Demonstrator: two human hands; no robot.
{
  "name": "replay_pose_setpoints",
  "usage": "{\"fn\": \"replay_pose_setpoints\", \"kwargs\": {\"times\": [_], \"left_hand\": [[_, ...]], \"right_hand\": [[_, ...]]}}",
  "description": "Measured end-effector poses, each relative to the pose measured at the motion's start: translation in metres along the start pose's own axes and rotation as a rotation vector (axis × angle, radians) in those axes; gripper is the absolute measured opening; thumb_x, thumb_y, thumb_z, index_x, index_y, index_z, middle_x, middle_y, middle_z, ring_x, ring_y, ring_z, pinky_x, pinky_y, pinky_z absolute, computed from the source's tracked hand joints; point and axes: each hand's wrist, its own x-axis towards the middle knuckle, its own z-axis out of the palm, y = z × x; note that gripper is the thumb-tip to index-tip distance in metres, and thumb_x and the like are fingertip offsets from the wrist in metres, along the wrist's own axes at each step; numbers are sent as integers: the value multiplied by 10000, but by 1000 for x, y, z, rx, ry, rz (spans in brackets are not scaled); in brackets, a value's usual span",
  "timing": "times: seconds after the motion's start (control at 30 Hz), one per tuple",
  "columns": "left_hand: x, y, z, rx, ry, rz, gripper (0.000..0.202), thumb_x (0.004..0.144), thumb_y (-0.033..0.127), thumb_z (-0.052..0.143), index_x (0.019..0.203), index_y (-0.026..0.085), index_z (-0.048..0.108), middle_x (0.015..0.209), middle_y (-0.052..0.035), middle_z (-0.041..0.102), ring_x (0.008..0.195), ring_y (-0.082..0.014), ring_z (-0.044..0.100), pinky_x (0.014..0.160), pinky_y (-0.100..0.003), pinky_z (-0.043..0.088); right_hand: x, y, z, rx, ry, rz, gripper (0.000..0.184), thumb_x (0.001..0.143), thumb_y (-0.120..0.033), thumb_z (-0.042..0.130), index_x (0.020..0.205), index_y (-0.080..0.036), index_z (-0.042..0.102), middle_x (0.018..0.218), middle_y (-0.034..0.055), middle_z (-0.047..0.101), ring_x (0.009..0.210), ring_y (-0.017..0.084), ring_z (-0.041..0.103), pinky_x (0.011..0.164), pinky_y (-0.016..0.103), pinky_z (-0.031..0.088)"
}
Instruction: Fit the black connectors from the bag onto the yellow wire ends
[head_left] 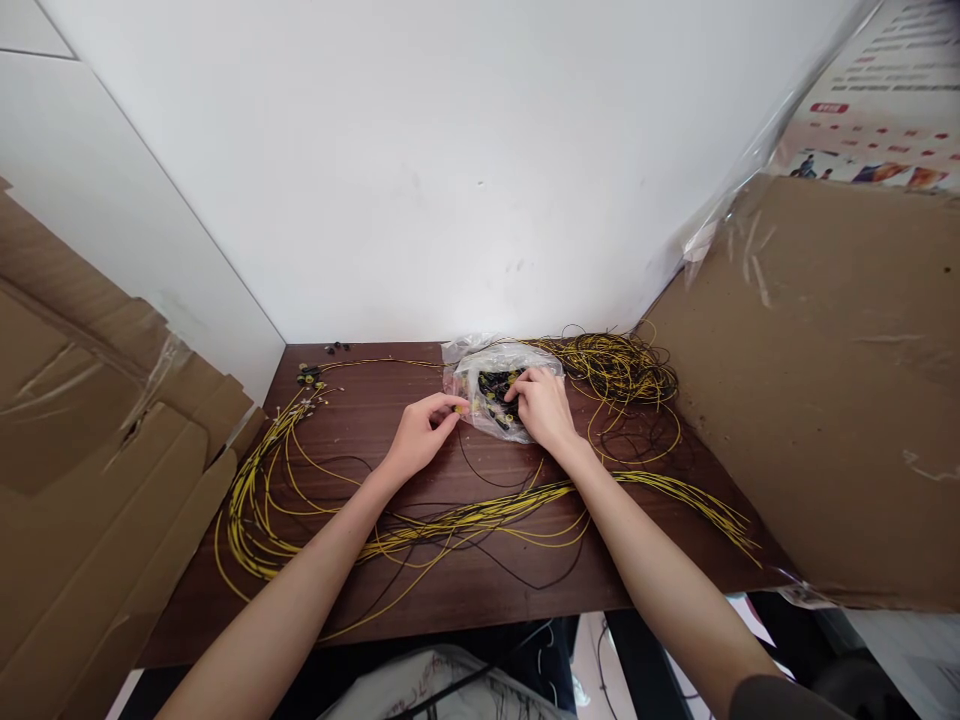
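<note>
A clear plastic bag (457,355) lies open against the white wall, full of small black and yellow pieces (493,385). My left hand (424,432) is at the bag's left edge, thumb and forefinger pinched on a small yellow piece (460,408). A thin dark wire (472,465) curves down from near those fingertips. From the right, my right hand (545,405) reaches into the bag with fingers curled among the pieces; whatever lies between its fingertips is too small to make out.
Bundled yellow and black wires (465,520) stretch across the brown tabletop (360,400) under my forearms. A tangled wire heap (622,370) sits at the back right. Small loose pieces (309,376) lie back left. Cardboard stands on the left (90,480) and right (825,400).
</note>
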Motion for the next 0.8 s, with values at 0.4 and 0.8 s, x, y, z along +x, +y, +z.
{"fn": "replay_pose_setpoints", "kwargs": {"times": [0.4,0.8], "left_hand": [[0,3,-1,0,-7,-12,198,791,178,517,912,149,671,854,-43,680,694,-126,578,662,-225,446],[0,0,0,-2,-1,-1,196,787,171,519,907,151,673,850,-41,682,695,-125,584,663,-227,451]], "right_hand": [[0,-1,1,-106,-47,48,272,859,-169,454,996,-192,688,1006,96,597,995,249,440,816,373,305],[-2,-5,4,-72,-79,29,310,866,-172,449,1057,-261,676,1001,83,573,1001,250,431,816,374,295]]}}
